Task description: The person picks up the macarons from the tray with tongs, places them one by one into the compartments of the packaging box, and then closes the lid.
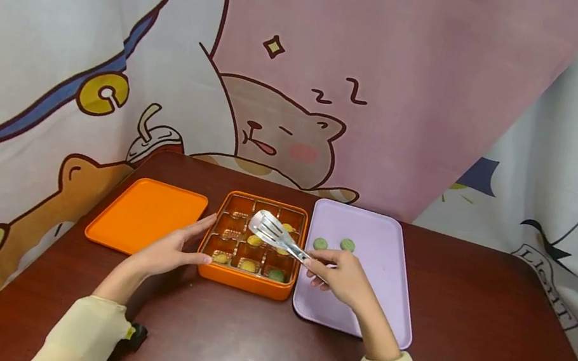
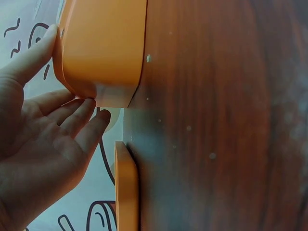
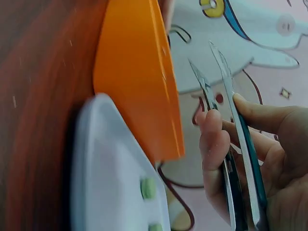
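Note:
An orange box (image 1: 247, 283) with a clear divided insert holds several yellow cookies (image 1: 248, 265) and a green one (image 1: 277, 275) in its front right compartment. My left hand (image 1: 173, 252) rests against the box's left side, fingers along the wall and thumb at the front left corner. In my right hand (image 1: 340, 275) I hold metal tongs (image 3: 244, 139) by their handles. Their slotted end (image 1: 267, 228) hangs over the middle of the box. In the right wrist view the two arms stand apart with nothing between their tips. Two green cookies (image 1: 348, 244) lie on the purple tray (image 1: 379, 293).
An orange lid (image 1: 146, 216) lies flat left of the box. The purple tray stands close along the box's right side. A dark wooden table (image 1: 236, 345) carries everything, and a printed cloth (image 1: 430, 70) hangs behind it.

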A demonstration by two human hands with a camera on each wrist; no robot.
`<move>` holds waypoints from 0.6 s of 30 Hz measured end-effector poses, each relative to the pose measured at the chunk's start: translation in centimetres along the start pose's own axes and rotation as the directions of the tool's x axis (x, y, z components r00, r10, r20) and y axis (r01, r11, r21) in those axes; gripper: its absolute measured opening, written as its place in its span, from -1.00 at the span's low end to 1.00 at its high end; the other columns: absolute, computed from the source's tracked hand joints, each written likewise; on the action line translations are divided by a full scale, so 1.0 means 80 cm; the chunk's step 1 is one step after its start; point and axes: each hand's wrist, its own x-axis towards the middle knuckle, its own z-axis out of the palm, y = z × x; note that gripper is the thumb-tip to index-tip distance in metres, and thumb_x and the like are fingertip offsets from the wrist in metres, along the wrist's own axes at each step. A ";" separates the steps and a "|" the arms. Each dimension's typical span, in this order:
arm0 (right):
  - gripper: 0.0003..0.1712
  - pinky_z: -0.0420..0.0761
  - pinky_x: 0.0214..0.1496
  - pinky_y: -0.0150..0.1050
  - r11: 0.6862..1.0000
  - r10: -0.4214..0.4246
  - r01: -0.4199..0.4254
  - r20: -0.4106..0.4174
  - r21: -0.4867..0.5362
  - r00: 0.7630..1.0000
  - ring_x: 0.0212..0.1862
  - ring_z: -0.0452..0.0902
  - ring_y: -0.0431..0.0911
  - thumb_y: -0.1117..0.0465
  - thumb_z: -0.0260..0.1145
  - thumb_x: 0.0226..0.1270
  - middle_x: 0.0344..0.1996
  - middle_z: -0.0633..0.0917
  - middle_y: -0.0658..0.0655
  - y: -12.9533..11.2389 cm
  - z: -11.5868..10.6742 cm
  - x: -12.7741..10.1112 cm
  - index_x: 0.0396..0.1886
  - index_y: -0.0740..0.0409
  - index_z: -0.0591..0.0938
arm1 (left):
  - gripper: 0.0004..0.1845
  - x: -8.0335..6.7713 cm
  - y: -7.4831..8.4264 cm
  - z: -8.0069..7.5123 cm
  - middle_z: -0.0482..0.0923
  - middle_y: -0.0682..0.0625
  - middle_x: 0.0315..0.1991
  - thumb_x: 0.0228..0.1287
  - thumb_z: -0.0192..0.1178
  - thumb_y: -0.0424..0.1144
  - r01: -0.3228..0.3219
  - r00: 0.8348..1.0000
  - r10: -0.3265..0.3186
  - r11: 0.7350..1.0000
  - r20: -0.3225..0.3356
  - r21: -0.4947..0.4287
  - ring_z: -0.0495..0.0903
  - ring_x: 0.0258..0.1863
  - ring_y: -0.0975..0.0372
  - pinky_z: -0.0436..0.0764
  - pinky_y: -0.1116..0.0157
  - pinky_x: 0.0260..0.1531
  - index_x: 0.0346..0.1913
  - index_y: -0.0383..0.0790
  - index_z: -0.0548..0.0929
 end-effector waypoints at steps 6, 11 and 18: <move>-0.55 0.62 -0.45 -0.38 0.997 0.068 -0.066 -0.073 0.032 0.995 -0.49 0.61 -0.25 0.23 0.27 0.42 -0.39 0.76 0.25 0.024 -0.040 -0.013 0.13 0.53 0.59 | -0.08 0.001 -0.001 0.003 -0.17 -0.17 0.64 0.34 0.30 -0.22 -0.002 1.000 0.002 1.000 0.011 -0.015 -0.24 0.61 -0.17 -0.16 -0.32 0.47 0.60 -0.25 -0.02; -0.50 0.61 -0.42 -0.40 0.988 0.147 -0.141 -0.121 0.061 0.982 -0.46 0.60 -0.28 0.17 0.25 0.45 -0.38 0.76 0.16 0.044 -0.067 -0.022 0.18 0.51 0.56 | -0.08 0.001 -0.001 0.003 -0.18 -0.17 0.64 0.34 0.29 -0.21 0.002 1.000 -0.001 1.000 0.012 -0.016 -0.25 0.61 -0.16 -0.17 -0.32 0.47 0.60 -0.25 -0.02; -0.48 0.63 -0.44 -0.39 0.976 0.215 -0.206 -0.176 0.066 0.961 -0.47 0.61 -0.28 0.12 0.27 0.45 -0.39 0.76 0.14 0.073 -0.083 -0.031 0.15 0.50 0.58 | -0.08 0.000 0.004 0.002 -0.17 -0.18 0.64 0.34 0.29 -0.21 0.002 1.000 -0.002 1.000 0.013 -0.008 -0.23 0.60 -0.18 -0.15 -0.34 0.46 0.60 -0.23 -0.02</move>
